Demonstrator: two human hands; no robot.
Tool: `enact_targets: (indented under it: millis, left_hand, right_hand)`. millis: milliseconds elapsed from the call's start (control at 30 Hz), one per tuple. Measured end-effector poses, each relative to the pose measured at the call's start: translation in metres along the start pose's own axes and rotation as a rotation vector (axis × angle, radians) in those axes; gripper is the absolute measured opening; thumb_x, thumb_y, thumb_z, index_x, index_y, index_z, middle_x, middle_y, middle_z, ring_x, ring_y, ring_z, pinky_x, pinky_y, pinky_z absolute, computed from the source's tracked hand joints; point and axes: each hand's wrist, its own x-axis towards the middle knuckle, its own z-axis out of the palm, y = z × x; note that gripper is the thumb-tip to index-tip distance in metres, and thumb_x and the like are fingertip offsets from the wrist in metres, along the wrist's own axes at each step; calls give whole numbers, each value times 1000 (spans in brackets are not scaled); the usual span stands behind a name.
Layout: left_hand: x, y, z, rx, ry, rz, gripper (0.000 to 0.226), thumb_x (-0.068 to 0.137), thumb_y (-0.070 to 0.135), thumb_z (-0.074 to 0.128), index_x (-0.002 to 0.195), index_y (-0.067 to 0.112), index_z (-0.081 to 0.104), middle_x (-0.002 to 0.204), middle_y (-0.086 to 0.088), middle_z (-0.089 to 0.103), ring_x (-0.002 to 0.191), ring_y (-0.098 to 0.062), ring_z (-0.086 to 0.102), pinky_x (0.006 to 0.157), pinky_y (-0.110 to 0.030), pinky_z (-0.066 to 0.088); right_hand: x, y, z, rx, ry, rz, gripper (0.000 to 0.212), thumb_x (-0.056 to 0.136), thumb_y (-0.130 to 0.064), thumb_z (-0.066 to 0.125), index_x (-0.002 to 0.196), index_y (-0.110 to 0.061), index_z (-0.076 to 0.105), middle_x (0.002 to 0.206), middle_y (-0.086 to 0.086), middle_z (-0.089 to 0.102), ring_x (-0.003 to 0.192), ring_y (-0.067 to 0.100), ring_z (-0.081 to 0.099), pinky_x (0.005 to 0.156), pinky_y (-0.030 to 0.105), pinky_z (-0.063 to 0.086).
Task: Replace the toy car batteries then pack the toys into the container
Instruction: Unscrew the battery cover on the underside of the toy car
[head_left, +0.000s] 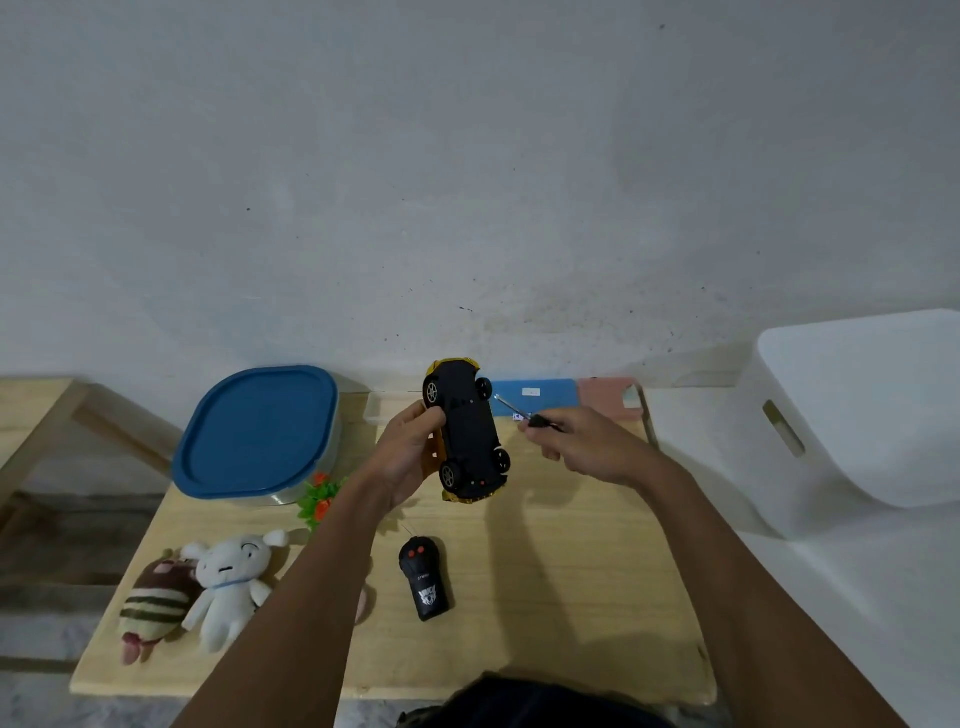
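Observation:
My left hand (408, 457) grips a yellow toy car (467, 436) turned so its black underside and wheels face me, held above the wooden table (561, 597). My right hand (582, 441) holds a small screwdriver (511, 408) by its black handle, the metal tip pointing at the car's right side and a short way off it. A black remote control (425, 578) with red buttons lies on the table below the car. A container with a blue lid (257, 431) stands at the back left.
A white plush dog (231, 584) and a brown striped plush (153, 603) lie at the table's left front. A small green plant toy (319, 499) sits by the container. Blue (535, 397) and pink (608, 397) flat items rest at the back. A white bin (857, 410) stands right.

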Motion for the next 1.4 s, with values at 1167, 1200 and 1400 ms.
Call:
enact_targets:
  millis: [1167, 1200, 1400]
  left_hand:
    - [-4, 11, -1, 204, -3, 127, 33, 88, 2, 60, 120, 4, 57, 115, -21, 67, 103, -37, 67, 88, -48, 56]
    - [-4, 12, 0, 227, -1, 130, 35, 84, 6, 62, 119, 4, 57, 114, -21, 68, 104, -38, 67, 90, -50, 55]
    - [-5, 19, 0, 272, 13, 147, 30, 88, 1, 62, 117, 1, 57, 108, -18, 71, 96, -33, 69, 80, -42, 57]
  right_hand:
    - [10, -30, -8, -86, 76, 16, 15, 92, -43, 57, 92, -31, 66, 81, -4, 70, 71, 8, 64, 70, 29, 50]
    - [10, -31, -9, -108, 89, 0, 13, 90, -43, 59, 92, -33, 67, 84, -3, 72, 77, 11, 68, 78, 34, 55]
    - [3, -46, -2, -441, 288, -141, 19, 89, -42, 64, 106, -33, 67, 92, -9, 68, 76, 11, 62, 67, 25, 49]
